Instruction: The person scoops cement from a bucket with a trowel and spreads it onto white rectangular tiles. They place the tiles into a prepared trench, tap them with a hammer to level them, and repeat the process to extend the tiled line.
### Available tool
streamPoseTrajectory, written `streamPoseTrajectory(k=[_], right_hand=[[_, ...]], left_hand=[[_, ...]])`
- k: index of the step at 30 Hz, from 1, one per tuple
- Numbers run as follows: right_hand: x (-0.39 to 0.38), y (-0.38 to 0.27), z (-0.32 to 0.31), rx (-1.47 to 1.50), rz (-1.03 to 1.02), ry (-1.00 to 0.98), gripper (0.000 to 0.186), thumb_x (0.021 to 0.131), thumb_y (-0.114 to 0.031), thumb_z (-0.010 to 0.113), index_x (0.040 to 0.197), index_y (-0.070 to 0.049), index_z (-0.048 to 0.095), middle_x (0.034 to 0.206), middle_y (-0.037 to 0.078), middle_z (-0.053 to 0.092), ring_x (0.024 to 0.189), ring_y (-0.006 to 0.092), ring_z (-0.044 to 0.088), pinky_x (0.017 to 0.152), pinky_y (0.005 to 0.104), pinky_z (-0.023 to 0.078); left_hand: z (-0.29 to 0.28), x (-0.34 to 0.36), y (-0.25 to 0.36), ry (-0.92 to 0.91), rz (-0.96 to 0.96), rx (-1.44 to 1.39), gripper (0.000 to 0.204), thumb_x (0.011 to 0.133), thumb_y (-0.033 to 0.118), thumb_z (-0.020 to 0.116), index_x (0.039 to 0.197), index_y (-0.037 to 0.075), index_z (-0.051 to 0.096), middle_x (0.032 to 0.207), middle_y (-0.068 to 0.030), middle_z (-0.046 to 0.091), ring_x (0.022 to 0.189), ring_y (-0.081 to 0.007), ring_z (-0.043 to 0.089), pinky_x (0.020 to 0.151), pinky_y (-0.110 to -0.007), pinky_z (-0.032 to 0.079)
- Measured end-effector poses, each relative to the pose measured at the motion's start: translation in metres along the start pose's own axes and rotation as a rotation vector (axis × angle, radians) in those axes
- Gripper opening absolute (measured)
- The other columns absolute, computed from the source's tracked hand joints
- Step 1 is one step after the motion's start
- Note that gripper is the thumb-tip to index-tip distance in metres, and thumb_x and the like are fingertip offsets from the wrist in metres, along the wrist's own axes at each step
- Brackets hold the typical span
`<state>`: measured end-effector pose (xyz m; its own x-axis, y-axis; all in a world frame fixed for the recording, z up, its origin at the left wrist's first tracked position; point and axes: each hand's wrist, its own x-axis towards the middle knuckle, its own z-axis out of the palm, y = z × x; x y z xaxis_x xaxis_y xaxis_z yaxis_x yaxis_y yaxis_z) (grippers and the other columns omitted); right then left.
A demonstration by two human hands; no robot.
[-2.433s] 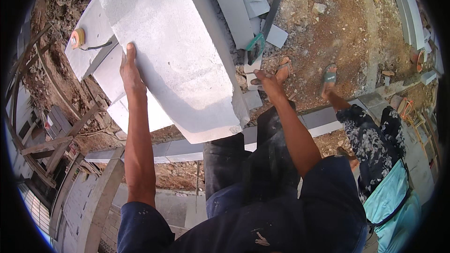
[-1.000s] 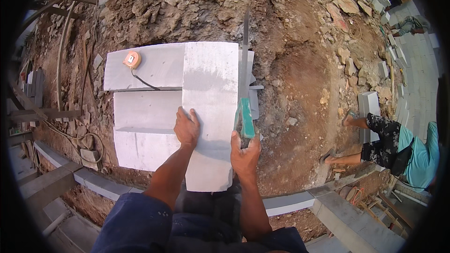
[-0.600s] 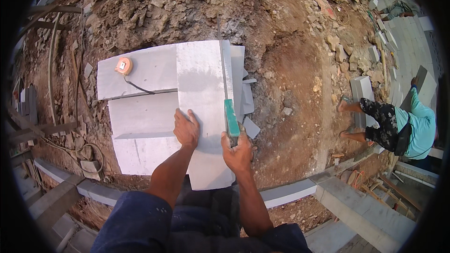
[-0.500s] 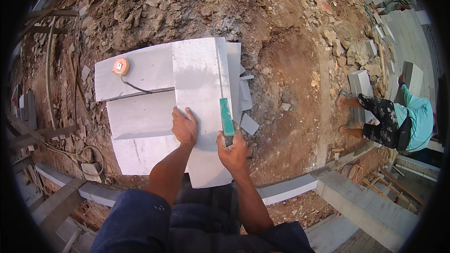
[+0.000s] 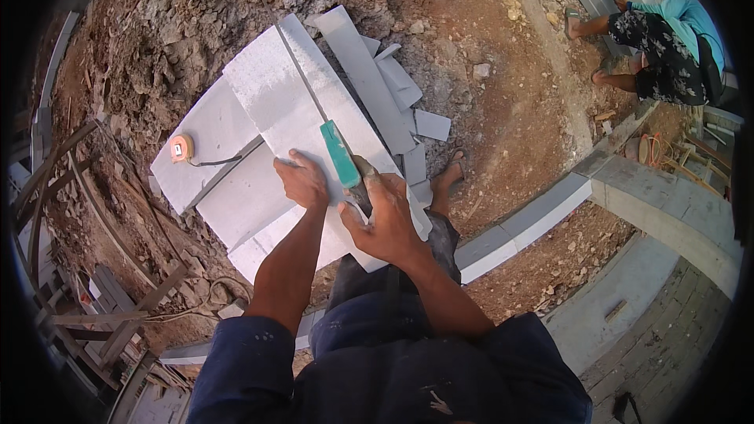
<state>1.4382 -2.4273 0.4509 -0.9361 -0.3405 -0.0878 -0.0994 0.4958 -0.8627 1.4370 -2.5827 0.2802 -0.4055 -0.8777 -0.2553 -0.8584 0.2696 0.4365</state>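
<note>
A long handsaw (image 5: 339,154) with a green and black handle lies over a pale grey lightweight block (image 5: 267,90). Its thin blade runs along the block's length toward the far end. My right hand (image 5: 386,218) is wrapped round the black part of the handle. Left of the saw, my left hand (image 5: 305,182) presses on the block's top, fingers stretched out. Under this block lie other pale blocks (image 5: 242,188), set side by side. An orange tape measure (image 5: 181,147) sits on the far-left one, a dark strap trailing from it. Whether the blade is in a cut is unclear.
Offcut slabs (image 5: 369,82) lie right of the blocks on reddish dirt. Broken rubble (image 5: 149,47) covers the far ground. A low concrete beam (image 5: 518,228) crosses behind at right. Another person (image 5: 667,51) bends over blocks at far right. Wooden poles (image 5: 94,180) stand left.
My view has turned, so the blocks now appear slanted. The saw has drawn back toward me, and a gap shows between the sawn block and the slabs at right.
</note>
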Motion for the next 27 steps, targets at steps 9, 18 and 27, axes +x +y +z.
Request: streamPoseTrajectory(k=[9, 18, 27], right_hand=[[-0.021, 0.032, -0.012, 0.421, 0.052, 0.048, 0.050, 0.090, -0.027, 0.067, 0.127, 0.005, 0.054, 0.121, 0.028, 0.058, 0.109, 0.0427, 0.060, 0.093, 0.0432, 0.049], [-0.021, 0.076, 0.006, 0.599, -0.041, 0.026, 0.049, 0.089, -0.028, 0.062, 0.133, -0.009, 0.052, 0.120, 0.013, 0.055, 0.100, 0.0299, 0.063, 0.078, 0.0391, 0.057], [-0.006, 0.101, -0.021, 0.739, 0.007, 0.034, 0.051, 0.090, -0.036, 0.063, 0.131, -0.007, 0.056, 0.096, 0.012, 0.060, 0.081, 0.0250, 0.065, 0.066, 0.0361, 0.057]], left_hand=[[0.009, -0.002, -0.017, -0.025, 0.165, -0.111, 0.051, 0.097, 0.052, 0.040, 0.102, 0.001, 0.047, 0.095, -0.0248, 0.061, 0.079, -0.0401, 0.061, 0.074, -0.049, 0.048], [-0.010, 0.027, -0.075, -0.060, 0.136, -0.098, 0.050, 0.098, 0.050, 0.040, 0.102, 0.001, 0.047, 0.093, -0.0257, 0.061, 0.080, -0.0416, 0.061, 0.074, -0.050, 0.047], [-0.012, 0.013, -0.078, -0.046, 0.060, -0.039, 0.049, 0.098, 0.049, 0.039, 0.102, 0.000, 0.046, 0.091, -0.0266, 0.061, 0.081, -0.0432, 0.061, 0.075, -0.050, 0.047]])
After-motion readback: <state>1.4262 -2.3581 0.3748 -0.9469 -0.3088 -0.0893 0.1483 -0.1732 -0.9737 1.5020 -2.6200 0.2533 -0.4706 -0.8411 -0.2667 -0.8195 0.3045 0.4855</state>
